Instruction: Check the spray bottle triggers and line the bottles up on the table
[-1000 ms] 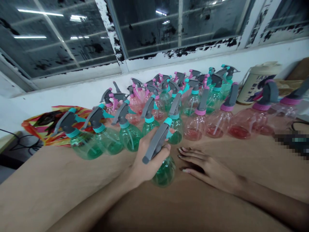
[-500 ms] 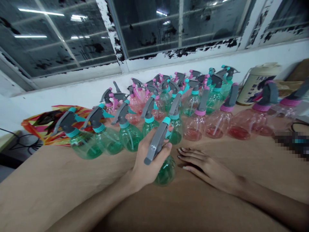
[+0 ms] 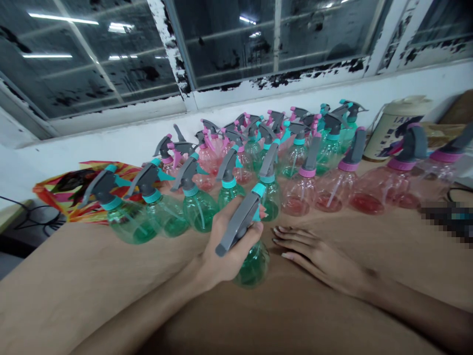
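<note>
Fingers of left hand [image 3: 221,246] clamped round neck of green translucent plastic spray bottle with grey trigger head [image 3: 248,249], standing on brown tabletop [image 3: 111,276] just in front of rows of finished green and pink bottles [image 3: 258,162]. Right hand [image 3: 314,256] flat, spread, empty, just beside held bottle. Judged late stage: dozens done, this one in hand.

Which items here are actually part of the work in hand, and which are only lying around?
In hand:
- left hand gripping the green spray bottle by its grey trigger head
- right hand flat on the table, beside that bottle

Lying about:
- rows of green and pink spray bottles
- cream jug
- colourful bag
- black cables
</note>
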`<state>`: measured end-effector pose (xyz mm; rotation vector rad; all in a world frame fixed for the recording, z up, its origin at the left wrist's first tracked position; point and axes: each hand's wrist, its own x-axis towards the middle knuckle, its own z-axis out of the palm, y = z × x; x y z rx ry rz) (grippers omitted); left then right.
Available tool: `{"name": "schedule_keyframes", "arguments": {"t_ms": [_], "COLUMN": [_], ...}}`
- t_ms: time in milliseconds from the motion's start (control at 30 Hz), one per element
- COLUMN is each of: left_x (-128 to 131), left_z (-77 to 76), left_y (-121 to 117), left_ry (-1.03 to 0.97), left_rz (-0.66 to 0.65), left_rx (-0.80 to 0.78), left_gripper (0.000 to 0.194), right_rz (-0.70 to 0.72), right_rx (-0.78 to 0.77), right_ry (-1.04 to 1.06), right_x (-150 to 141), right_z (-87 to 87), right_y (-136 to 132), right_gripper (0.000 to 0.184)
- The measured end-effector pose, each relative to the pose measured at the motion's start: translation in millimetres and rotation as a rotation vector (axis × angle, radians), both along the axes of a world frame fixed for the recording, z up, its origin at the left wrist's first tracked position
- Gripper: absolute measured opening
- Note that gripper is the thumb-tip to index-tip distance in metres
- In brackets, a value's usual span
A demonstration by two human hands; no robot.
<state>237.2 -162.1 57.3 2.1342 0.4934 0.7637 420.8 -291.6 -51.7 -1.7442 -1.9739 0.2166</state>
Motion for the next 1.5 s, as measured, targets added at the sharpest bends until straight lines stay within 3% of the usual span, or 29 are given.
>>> {"name": "schedule_keyframes", "arguments": {"t_ms": [167,367,767,1267,1500], "left_x": [2.3,5.0,6.3,6.3,2.9], "left_z": [3.2,2.8,-4.1,-3.7,-5.8], "left_y": [0.5,0.0,-2.4,-1.8,-1.0], "left_ry": [-0.031,-0.009,-0.017,-0.014,0.035], "left_rz": [-0.009,-0.004,0.106,0.061,0.077], "left_rx": [0.065,0.051,0.173,0.152,0.116], "left_gripper": [0.005,0.024,0.023,0.036,0.031], "right_rz": [-0.010,0.002,0.011,0.005,-0.007], "right_rx": [-0.027,-0.035,-0.024,-0.006,0.027], "right_ry": [-0.009,-0.001,-0.073,-0.065,-0.097], "right_x": [-0.4,-1.3,-1.0,-2.5,-3.5], "right_z": [0.8,4.0,2.0,-2.2,-4.4], "right_y": [0.3,-0.4,0.4,0.4,1.4], "right_gripper": [0.041,0.042,0.046,0.045,0.043]}}
